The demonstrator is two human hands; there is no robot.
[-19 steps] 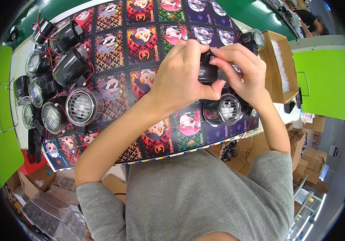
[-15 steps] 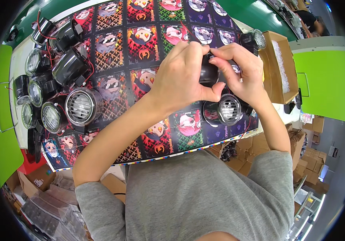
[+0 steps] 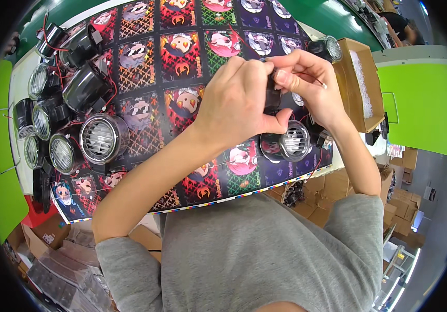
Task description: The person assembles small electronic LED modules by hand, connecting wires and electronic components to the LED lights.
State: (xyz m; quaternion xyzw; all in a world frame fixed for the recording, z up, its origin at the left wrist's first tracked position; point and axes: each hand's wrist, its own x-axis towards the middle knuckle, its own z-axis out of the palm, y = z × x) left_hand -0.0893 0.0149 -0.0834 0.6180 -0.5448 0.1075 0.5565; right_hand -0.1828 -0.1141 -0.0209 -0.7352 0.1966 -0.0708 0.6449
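Note:
Over the table's right half, my left hand (image 3: pixel 236 99) is wrapped round a black, rounded lamp housing (image 3: pixel 272 99), most of which its fingers hide. My right hand (image 3: pixel 309 86) is closed in a pinch at the housing's upper end. A thin dark red wire (image 3: pixel 314 79) with a small pale connector at its tip runs out past the right fingers. What lies exactly between those fingertips is hidden. Just below the hands, a black lamp with a chrome slatted front (image 3: pixel 294 140) rests on the printed sheet.
The printed sheet (image 3: pixel 140 112) covers the table. Several similar lamps (image 3: pixel 86 88) with red wires crowd its left side. Another lamp (image 3: pixel 330 48) stands at the far right, beside an open cardboard box (image 3: pixel 361 88) lined with white packing. Cartons (image 3: pixel 327 192) lie below the table edge.
My right hand has turned and tightened against the housing's upper end. The wire and its connector now show beyond its fingers. The housing appears tilted, with less of it visible.

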